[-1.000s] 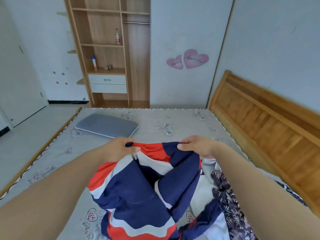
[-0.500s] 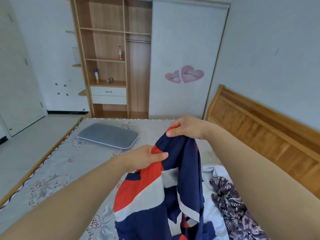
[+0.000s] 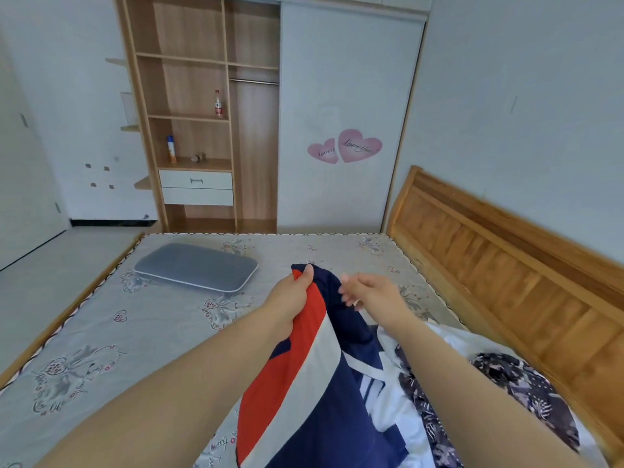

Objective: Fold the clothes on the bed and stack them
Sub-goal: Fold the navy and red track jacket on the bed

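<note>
Navy-red-white garment (image 3: 304, 383) hangs over the near bed (image 3: 135, 332), left hand (image 3: 290, 302) pinching its top edge. Right hand (image 3: 368, 293) hovers beside it, fingers loose, holding nothing. One-handed, the cloth could slip and bunch.

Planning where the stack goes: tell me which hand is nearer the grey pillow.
Left. The left hand, gripping the navy, red and white garment, sits just right of the grey pillow. The right hand is further right, beyond the garment.
</note>
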